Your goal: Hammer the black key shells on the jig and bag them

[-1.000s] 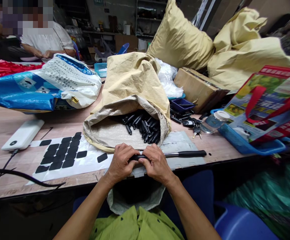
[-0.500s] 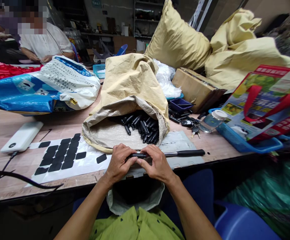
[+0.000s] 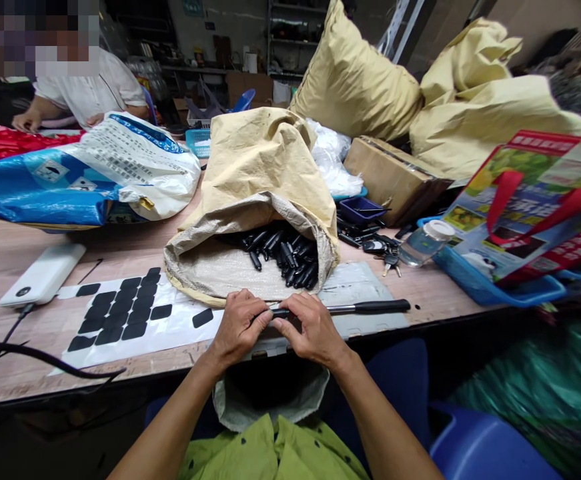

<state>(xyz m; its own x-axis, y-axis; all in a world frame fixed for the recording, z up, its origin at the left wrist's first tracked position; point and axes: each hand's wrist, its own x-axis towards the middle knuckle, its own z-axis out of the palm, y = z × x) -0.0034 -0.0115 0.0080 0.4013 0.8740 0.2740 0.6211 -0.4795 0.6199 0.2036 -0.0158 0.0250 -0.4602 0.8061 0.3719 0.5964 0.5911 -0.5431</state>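
At the table's front edge, my left hand (image 3: 240, 327) and my right hand (image 3: 311, 330) are closed with the thumbs close together. Between them they grip a slim black pen-like tube (image 3: 281, 313), mostly covered by fingers. Just beyond lies a yellow woven sack (image 3: 267, 157), its mouth open towards me, with a heap of similar black tubes (image 3: 290, 259) inside. A tool with a metal shaft and black handle (image 3: 383, 306) rests to the right of my right hand; its other end is hidden behind that hand.
On the left are a sheet of black stickers (image 3: 119, 313), a white power bank (image 3: 43, 275) with a cable, and a blue-white bag (image 3: 135, 163). Keys (image 3: 391, 263), a jar (image 3: 426, 243) and a blue basket (image 3: 500, 283) stand right. A grey-white sack (image 3: 227, 400) hangs open below. A person sits opposite.
The fingers of both my hands have shifted slightly on the black tube, and less of it shows between them. At the far left, the co-worker's hand has moved outwards.
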